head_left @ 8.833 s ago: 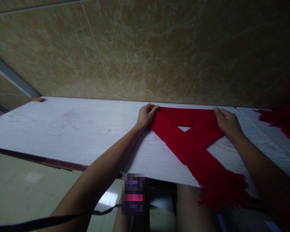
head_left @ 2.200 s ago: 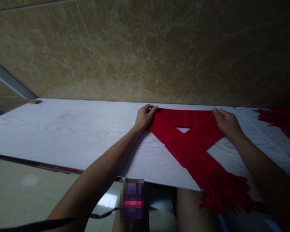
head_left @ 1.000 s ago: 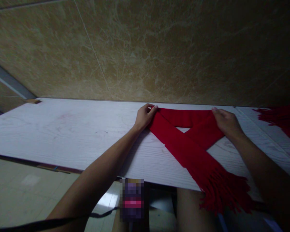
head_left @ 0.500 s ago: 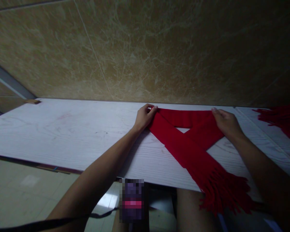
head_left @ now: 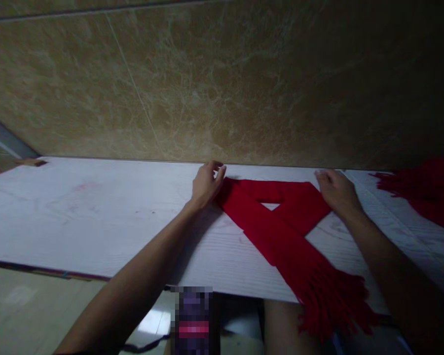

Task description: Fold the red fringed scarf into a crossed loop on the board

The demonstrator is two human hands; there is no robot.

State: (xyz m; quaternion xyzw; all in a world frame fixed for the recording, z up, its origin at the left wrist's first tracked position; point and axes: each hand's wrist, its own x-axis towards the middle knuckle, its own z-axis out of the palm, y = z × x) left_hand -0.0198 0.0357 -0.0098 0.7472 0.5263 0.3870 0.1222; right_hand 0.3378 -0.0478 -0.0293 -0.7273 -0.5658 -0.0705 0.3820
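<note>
A red scarf (head_left: 261, 222) with a fringed end lies on the white wood-grain table, its two arms crossing below a small gap. The fringe hangs over the front edge. My left hand (head_left: 209, 183) is beside the scarf's upper left corner, thumb and fingers slightly apart and nothing between them. Close to the upper right corner is my right hand (head_left: 336, 190), its thumb stretched out and its fingers loosely bent, with no cloth in its grasp.
Another red fringed scarf (head_left: 429, 192) lies bunched at the right. The white table (head_left: 96, 212) runs along a brown marbled tile wall (head_left: 207, 88). A small wooden block (head_left: 31, 161) sits at the far left corner. Below is the tiled floor (head_left: 40, 301).
Both hands have let go of the scarf's upper corners and moved slightly off them. The scarf keeps its crossed shape, and the camera view has shifted a little.
</note>
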